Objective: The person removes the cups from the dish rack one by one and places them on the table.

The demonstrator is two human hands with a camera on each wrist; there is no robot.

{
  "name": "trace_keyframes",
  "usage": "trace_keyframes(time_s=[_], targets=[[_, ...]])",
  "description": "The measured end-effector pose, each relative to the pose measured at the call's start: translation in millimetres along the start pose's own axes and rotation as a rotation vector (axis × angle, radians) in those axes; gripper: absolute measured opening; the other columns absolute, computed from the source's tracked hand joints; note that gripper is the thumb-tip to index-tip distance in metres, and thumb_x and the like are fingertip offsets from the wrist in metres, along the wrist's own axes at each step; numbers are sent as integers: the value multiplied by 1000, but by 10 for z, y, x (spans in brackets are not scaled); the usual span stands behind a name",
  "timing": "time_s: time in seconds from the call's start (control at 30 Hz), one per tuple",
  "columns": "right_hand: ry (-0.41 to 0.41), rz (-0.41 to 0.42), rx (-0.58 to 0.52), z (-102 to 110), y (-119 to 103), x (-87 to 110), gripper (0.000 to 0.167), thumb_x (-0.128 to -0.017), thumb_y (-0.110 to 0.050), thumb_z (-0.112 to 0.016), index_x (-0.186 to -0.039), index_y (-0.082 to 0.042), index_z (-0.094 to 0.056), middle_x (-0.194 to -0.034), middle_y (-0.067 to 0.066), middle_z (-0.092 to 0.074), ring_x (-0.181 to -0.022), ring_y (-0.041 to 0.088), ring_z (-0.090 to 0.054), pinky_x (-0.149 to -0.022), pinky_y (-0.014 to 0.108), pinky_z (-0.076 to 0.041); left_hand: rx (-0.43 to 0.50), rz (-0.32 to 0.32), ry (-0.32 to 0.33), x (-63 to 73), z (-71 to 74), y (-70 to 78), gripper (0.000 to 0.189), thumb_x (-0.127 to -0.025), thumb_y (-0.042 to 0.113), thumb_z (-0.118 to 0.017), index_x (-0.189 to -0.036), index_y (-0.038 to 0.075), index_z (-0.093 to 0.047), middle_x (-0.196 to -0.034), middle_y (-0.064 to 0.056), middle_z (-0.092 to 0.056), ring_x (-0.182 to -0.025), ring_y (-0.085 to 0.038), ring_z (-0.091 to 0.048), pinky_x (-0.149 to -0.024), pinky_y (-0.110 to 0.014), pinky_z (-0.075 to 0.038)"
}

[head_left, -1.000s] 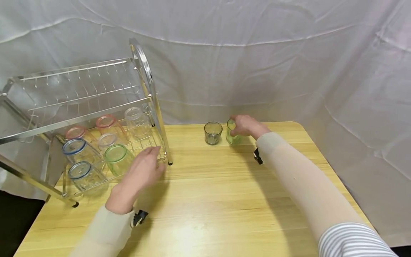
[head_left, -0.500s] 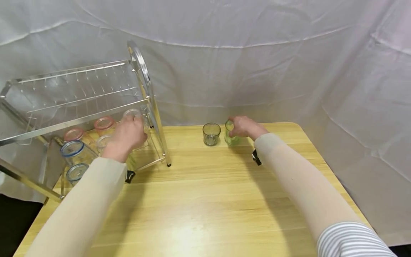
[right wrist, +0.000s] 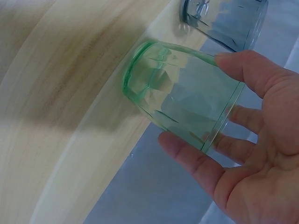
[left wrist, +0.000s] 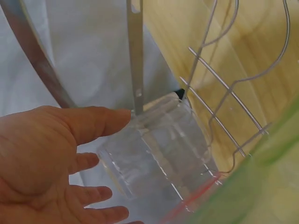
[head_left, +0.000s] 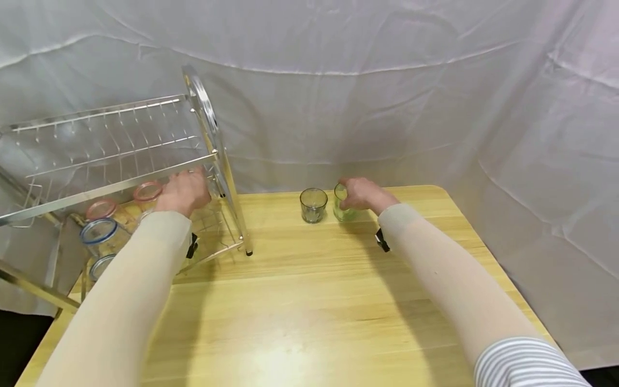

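My left hand (head_left: 185, 192) reaches into the lower tier of the metal dish rack (head_left: 213, 156). In the left wrist view its thumb lies at the edge of a clear glass (left wrist: 159, 149), with the other fingers spread apart beside it. From the head view that glass is hidden behind the hand. On the table near the back edge, my right hand (head_left: 361, 194) holds a green glass (right wrist: 182, 88). Its thumb is on one side of the glass and its fingers are on the other. Close beside stands a smoky grey glass (head_left: 313, 206).
Other glasses share the rack's lower tier: red-edged ones (head_left: 148, 191), a blue-edged one (head_left: 99, 232) and a grey-blue one (head_left: 101, 266). A green glass (left wrist: 261, 172) shows close to the left wrist camera. White cloth (head_left: 338, 118) hangs behind the wooden table (head_left: 290, 301).
My left hand has moved from the front of the rack back into its lower tier, to the clear glass. The right hand has stayed at the green glass.
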State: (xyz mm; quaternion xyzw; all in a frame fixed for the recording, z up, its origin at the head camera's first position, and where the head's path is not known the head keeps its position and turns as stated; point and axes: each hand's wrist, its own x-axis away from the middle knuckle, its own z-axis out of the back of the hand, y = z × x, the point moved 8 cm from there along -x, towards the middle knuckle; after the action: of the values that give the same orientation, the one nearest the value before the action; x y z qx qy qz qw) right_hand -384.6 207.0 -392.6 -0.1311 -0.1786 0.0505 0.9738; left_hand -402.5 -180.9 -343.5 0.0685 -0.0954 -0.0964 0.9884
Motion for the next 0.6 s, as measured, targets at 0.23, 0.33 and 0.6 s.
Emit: trace_keyframes(time_s=[0.23,0.33,0.6], targets=[[8,22,16,-26,-42,-22,89,-93,-22,-71,-168,-12,-25,-172,17,-31,-156,42,-32,-127,60,-30,-30,-45,34,-58,18,-40,54,-91,6,-49,-139,-15,-42,-135,-47,-51,-128,-69,-45,-111,-74,-39],[11,25,32,-30,-59,-34,88,-93,-22,-71,-168,-12,-26,-171,17,-32,-156,42,-32,-127,59,-30,-46,-55,31,-72,11,-50,50,-92,6,-47,-137,-16,-42,-133,-47,-52,-127,-68,-47,-111,-74,-39],[14,21,44,-16,-54,-45,88,-94,-24,-71,-168,-13,-26,-171,17,-32,-156,43,-32,-127,61,-29,-49,-45,60,-72,33,-71,36,-91,4,-49,-123,-13,-49,-119,-44,-60,-112,-63,-59,-96,-70,-52]])
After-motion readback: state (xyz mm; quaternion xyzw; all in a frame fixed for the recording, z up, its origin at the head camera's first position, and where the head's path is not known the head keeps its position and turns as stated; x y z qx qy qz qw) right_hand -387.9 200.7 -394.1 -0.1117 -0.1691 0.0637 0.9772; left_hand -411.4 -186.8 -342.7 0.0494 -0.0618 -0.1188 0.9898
